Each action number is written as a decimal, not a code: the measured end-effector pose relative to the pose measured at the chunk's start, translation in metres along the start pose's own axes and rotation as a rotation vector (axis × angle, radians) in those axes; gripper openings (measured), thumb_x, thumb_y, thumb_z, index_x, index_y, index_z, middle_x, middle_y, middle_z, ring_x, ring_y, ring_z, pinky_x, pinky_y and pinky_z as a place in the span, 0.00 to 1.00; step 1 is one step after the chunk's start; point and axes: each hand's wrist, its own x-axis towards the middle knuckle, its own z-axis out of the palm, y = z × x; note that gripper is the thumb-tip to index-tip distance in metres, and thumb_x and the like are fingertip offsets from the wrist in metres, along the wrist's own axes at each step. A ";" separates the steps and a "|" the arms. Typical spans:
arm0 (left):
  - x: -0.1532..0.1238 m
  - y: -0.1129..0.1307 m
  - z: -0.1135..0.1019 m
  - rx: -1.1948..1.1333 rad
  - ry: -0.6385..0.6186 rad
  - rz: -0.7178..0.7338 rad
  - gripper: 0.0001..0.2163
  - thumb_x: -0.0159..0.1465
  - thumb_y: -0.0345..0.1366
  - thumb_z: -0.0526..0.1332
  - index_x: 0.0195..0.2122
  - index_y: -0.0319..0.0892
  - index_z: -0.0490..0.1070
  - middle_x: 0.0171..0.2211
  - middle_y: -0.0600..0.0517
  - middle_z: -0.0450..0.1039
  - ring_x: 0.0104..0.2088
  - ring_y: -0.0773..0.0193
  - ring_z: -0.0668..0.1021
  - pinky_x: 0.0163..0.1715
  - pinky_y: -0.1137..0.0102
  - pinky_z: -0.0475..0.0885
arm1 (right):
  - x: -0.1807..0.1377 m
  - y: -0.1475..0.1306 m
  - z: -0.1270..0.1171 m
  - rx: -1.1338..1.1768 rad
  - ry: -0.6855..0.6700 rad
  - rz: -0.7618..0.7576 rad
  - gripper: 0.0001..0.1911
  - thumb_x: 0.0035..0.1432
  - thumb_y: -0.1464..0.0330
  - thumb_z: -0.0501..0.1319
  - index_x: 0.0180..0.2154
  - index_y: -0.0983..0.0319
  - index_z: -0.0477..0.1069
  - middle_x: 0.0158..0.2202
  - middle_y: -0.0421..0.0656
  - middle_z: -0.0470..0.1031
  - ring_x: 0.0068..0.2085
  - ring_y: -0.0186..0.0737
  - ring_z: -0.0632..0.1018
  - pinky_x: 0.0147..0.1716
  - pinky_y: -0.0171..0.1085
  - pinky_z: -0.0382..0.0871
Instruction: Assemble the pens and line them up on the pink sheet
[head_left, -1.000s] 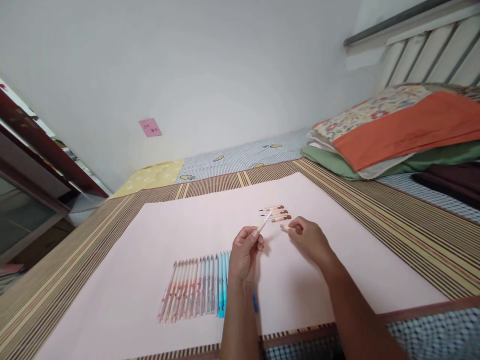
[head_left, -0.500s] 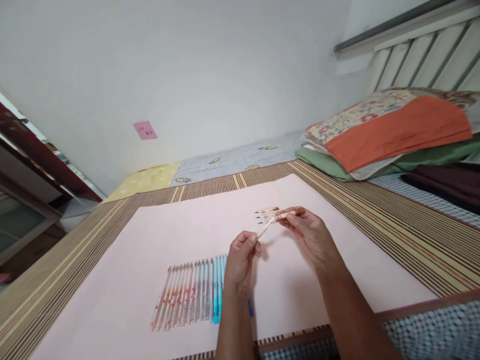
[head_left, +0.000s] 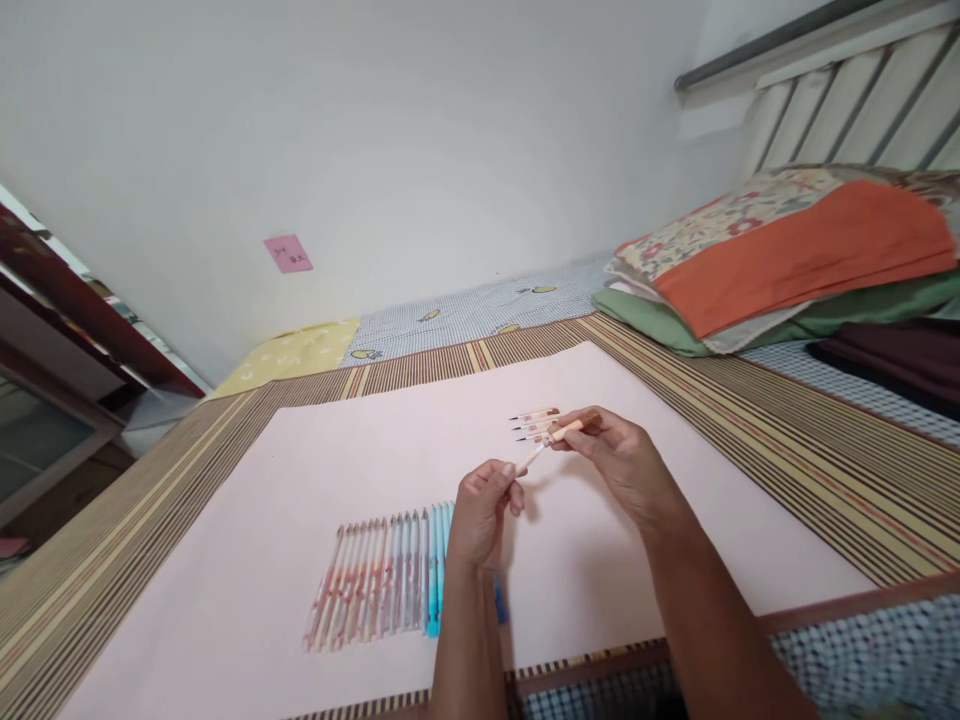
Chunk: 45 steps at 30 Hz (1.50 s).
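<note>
My left hand (head_left: 480,510) is closed in a pinch on the lower end of a thin white pen (head_left: 534,458). My right hand (head_left: 619,455) pinches an orange cap (head_left: 571,427) at that pen's upper end. Both hover over a pale pink sheet (head_left: 637,560). Just beyond my right fingers lie a few orange capped pens (head_left: 534,418) side by side. A row of several pens (head_left: 382,585), pink ones at the left and blue ones at the right, lies on the sheet below and left of my left hand.
The pink sheet lies on a striped woven mat (head_left: 840,450) on a bed. Folded bedding in orange, floral and green (head_left: 780,260) is stacked at the right. A white wall with a pink note (head_left: 288,253) stands behind. A dark wooden cabinet (head_left: 60,340) is at the left.
My right hand has lifted from the sheet with the orange cap and brought it to the tip of the white pen held by my left hand. The view shifted slightly.
</note>
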 end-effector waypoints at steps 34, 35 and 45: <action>-0.014 0.009 0.039 0.374 0.186 0.335 0.07 0.60 0.38 0.68 0.33 0.43 0.72 0.30 0.52 0.74 0.32 0.64 0.73 0.35 0.71 0.66 | -0.004 0.013 0.036 0.192 0.064 0.215 0.14 0.50 0.59 0.70 0.27 0.61 0.71 0.23 0.36 0.66 0.25 0.32 0.66 0.26 0.34 0.63; -0.015 0.010 0.042 0.406 0.198 0.352 0.07 0.59 0.38 0.68 0.33 0.43 0.72 0.31 0.52 0.74 0.33 0.64 0.74 0.36 0.71 0.67 | -0.004 0.015 0.038 0.247 0.056 0.244 0.14 0.51 0.59 0.70 0.29 0.61 0.71 0.24 0.37 0.66 0.26 0.33 0.66 0.26 0.34 0.63; -0.009 0.010 0.026 0.115 0.009 -0.128 0.24 0.60 0.56 0.60 0.30 0.35 0.73 0.20 0.48 0.72 0.17 0.69 0.66 0.22 0.71 0.61 | -0.003 0.009 0.025 0.053 0.057 0.163 0.16 0.49 0.58 0.72 0.24 0.61 0.70 0.19 0.37 0.69 0.22 0.31 0.66 0.24 0.35 0.58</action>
